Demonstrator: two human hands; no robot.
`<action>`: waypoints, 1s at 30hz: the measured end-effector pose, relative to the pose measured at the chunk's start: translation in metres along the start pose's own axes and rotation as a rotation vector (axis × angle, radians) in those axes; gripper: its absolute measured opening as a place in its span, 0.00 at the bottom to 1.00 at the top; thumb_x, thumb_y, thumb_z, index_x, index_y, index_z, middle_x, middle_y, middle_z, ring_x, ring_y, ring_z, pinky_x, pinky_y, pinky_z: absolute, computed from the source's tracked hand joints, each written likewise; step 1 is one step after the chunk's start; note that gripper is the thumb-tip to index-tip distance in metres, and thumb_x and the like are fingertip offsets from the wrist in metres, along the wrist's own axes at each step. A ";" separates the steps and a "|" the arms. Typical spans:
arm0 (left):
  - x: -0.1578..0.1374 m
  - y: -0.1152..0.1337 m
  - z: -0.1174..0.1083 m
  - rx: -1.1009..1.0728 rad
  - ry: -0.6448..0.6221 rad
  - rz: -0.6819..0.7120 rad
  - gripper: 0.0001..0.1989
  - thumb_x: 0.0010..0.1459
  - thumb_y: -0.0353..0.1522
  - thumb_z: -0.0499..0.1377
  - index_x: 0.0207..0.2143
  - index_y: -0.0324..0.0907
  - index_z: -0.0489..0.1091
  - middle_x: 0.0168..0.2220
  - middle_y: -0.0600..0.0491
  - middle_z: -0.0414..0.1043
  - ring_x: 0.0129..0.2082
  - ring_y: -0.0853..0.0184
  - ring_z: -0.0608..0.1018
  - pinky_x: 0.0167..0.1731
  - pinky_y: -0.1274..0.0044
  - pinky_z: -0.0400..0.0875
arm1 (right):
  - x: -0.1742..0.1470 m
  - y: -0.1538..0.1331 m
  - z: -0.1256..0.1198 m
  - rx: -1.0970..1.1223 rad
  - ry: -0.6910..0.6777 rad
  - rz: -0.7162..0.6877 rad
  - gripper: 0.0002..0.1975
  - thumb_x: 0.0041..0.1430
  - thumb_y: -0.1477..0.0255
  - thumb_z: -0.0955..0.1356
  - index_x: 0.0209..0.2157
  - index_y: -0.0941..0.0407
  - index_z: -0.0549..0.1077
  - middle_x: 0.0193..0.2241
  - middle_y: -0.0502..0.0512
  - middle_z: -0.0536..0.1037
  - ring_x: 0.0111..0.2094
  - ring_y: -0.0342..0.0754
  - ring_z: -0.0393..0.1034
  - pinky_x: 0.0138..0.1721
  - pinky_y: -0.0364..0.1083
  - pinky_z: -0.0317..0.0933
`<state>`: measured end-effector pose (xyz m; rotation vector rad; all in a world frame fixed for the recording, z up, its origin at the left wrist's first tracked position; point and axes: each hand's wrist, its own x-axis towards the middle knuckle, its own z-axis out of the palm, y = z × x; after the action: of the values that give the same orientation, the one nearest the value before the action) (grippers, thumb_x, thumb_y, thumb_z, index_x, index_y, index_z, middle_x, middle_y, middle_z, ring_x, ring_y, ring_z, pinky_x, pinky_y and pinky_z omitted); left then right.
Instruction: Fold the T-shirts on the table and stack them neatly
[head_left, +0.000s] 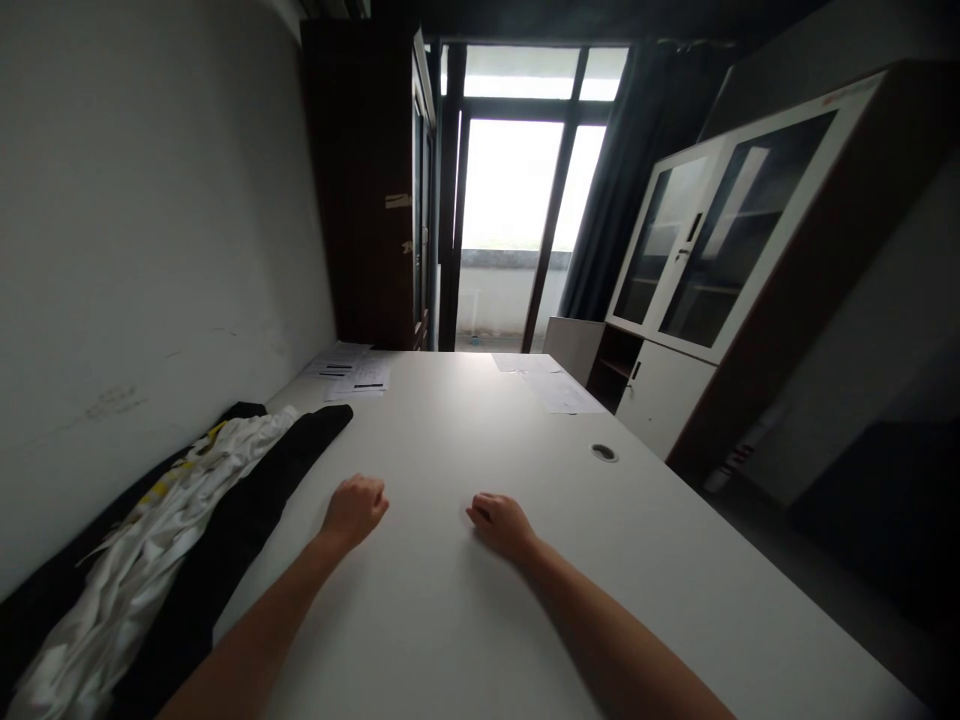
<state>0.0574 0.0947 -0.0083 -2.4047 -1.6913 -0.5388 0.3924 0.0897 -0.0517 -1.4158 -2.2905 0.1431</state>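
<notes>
My left hand point(357, 508) is curled into a fist on the white tabletop point(442, 600), with nothing showing in it. A short way to its left lies a black garment point(247, 510), apart from the hand. My right hand point(501, 522), also closed in a loose fist, rests on the same surface; a small dark hollow shows between its curled fingers. Bare tabletop separates the two fists.
White cloth with yellow parts point(180, 520) lies heaped along the left wall. Printed sheets point(358, 378) are at the far left, more papers point(562, 390) at the far right. A round cable hole point(604, 453) sits near the right edge. Cabinets point(675, 250) stand beyond.
</notes>
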 end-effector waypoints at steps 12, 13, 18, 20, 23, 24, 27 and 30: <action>-0.031 -0.173 -0.013 0.238 -0.313 -0.619 0.39 0.60 0.49 0.56 0.68 0.42 0.58 0.67 0.37 0.57 0.62 0.44 0.67 0.53 0.59 0.66 | 0.000 -0.005 -0.007 0.083 -0.037 0.024 0.13 0.67 0.68 0.64 0.30 0.53 0.76 0.31 0.51 0.78 0.31 0.45 0.69 0.34 0.42 0.52; -0.032 -0.175 -0.010 0.249 -0.285 -0.626 0.39 0.60 0.49 0.56 0.69 0.41 0.57 0.65 0.36 0.58 0.61 0.44 0.68 0.52 0.61 0.67 | 0.000 -0.005 -0.007 0.087 -0.036 0.022 0.13 0.67 0.68 0.64 0.31 0.53 0.76 0.31 0.51 0.78 0.32 0.45 0.69 0.34 0.42 0.52; -0.034 -0.176 -0.006 0.255 -0.170 -0.651 0.32 0.65 0.41 0.53 0.68 0.38 0.58 0.56 0.34 0.67 0.53 0.46 0.75 0.47 0.64 0.71 | -0.002 -0.004 -0.007 0.094 -0.040 0.026 0.12 0.67 0.68 0.64 0.32 0.53 0.77 0.32 0.52 0.78 0.33 0.45 0.69 0.35 0.42 0.53; -0.034 -0.176 -0.007 0.223 -0.141 -0.645 0.27 0.67 0.36 0.48 0.66 0.37 0.60 0.55 0.36 0.69 0.50 0.49 0.77 0.46 0.64 0.71 | -0.002 -0.004 -0.007 0.093 -0.037 0.029 0.12 0.67 0.68 0.64 0.32 0.53 0.77 0.32 0.52 0.78 0.32 0.45 0.70 0.35 0.42 0.53; -0.030 -0.175 -0.010 0.186 -0.117 -0.626 0.23 0.67 0.31 0.45 0.61 0.38 0.65 0.53 0.38 0.72 0.48 0.51 0.79 0.45 0.65 0.71 | -0.002 -0.005 -0.007 0.090 -0.033 0.038 0.11 0.66 0.69 0.64 0.32 0.53 0.77 0.32 0.51 0.79 0.32 0.45 0.69 0.35 0.42 0.53; -0.028 -0.175 -0.013 0.184 -0.101 -0.617 0.22 0.67 0.31 0.45 0.59 0.38 0.66 0.53 0.38 0.73 0.47 0.51 0.79 0.45 0.65 0.71 | -0.002 -0.006 -0.008 0.087 -0.034 0.039 0.11 0.66 0.69 0.64 0.32 0.53 0.77 0.32 0.51 0.79 0.32 0.45 0.69 0.35 0.42 0.53; -0.020 -0.168 -0.022 0.169 -0.032 -0.563 0.19 0.67 0.32 0.47 0.56 0.39 0.67 0.51 0.40 0.75 0.48 0.51 0.80 0.45 0.66 0.71 | -0.002 -0.010 -0.009 0.067 -0.044 0.040 0.10 0.66 0.69 0.64 0.33 0.52 0.77 0.32 0.51 0.79 0.32 0.45 0.69 0.34 0.42 0.52; -0.009 -0.147 -0.028 0.087 0.004 -0.487 0.15 0.67 0.32 0.50 0.53 0.42 0.68 0.50 0.43 0.77 0.49 0.54 0.79 0.46 0.69 0.70 | -0.001 -0.013 -0.010 0.040 -0.052 0.055 0.09 0.66 0.69 0.65 0.34 0.52 0.76 0.32 0.51 0.79 0.32 0.45 0.69 0.34 0.43 0.52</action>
<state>-0.0882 0.1292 0.0021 -1.9249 -2.2553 -0.5131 0.3857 0.0814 -0.0392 -1.4721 -2.2777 0.2438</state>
